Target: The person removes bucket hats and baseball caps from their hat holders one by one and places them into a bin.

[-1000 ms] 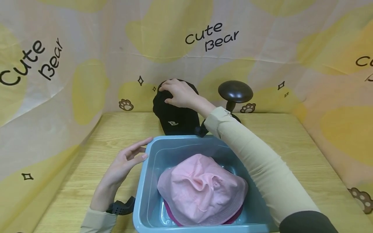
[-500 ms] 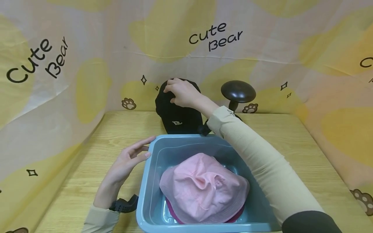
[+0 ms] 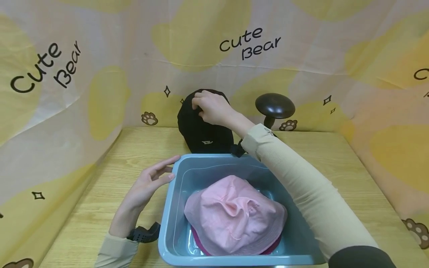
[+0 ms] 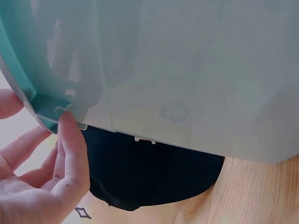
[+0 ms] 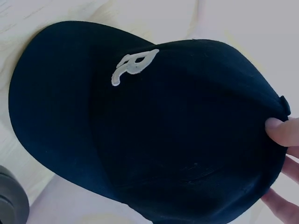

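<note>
My right hand (image 3: 212,108) holds a black baseball cap (image 3: 204,130) by the back of its crown, behind the basin. In the right wrist view, the thumb (image 5: 282,133) lies on the cloth near the edge and the other fingers go behind it; a white emblem (image 5: 134,65) marks the front. My left hand (image 3: 151,184) grips the left far corner of a light blue plastic basin (image 3: 166,216). The left wrist view has its fingers (image 4: 72,149) under the rim. Inside the basin lies a pink bucket hat (image 3: 234,216), over something magenta (image 3: 200,242).
A dark stand with a domed top (image 3: 275,106) rises behind my right forearm, at the back of the wooden table (image 3: 338,175). Printed yellow and white cloth (image 3: 248,15) hangs along the back and both sides.
The black cap tilts slightly in my right hand, so its emblem shows less. My left hand keeps its place on the basin. The whole head view shifts a little.
</note>
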`<move>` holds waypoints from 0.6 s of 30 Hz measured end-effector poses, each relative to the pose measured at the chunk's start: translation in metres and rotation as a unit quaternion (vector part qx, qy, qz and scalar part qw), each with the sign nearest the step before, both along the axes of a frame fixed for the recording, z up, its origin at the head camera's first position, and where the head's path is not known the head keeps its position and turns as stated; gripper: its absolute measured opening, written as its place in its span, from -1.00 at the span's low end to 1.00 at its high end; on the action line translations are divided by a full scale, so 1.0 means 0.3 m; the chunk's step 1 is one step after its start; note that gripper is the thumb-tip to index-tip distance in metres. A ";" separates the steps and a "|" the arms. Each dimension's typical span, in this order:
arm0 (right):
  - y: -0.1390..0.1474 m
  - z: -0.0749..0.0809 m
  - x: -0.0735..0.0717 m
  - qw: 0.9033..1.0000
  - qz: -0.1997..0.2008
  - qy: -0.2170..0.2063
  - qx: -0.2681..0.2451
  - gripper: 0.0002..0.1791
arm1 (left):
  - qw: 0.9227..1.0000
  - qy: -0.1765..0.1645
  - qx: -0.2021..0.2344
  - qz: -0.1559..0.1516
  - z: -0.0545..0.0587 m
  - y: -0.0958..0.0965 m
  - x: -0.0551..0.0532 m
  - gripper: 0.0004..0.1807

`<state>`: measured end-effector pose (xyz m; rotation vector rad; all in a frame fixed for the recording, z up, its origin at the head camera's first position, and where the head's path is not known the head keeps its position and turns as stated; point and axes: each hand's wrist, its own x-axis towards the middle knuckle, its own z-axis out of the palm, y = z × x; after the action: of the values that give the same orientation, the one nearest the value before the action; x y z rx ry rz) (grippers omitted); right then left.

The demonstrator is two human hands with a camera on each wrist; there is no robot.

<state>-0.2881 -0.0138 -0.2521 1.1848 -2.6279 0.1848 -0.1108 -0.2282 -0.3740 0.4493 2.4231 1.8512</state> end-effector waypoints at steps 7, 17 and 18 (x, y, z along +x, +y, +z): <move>0.024 0.003 -0.002 0.998 0.003 -0.030 -0.053 -0.82 | 1.000 -0.002 0.002 0.004 0.006 0.005 0.012 -0.47; 0.062 0.017 0.010 0.993 0.016 -0.044 -0.106 -0.84 | 1.000 0.014 0.001 -0.001 0.012 0.017 0.023 -0.48; 0.066 0.020 0.011 0.993 0.016 -0.044 -0.112 -0.84 | 1.000 0.018 0.001 -0.003 0.012 0.017 0.024 -0.48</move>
<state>-0.2848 0.0060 -0.2460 1.1661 -2.5802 0.5339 -0.1035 -0.2230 -0.3703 0.4925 2.4393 1.8605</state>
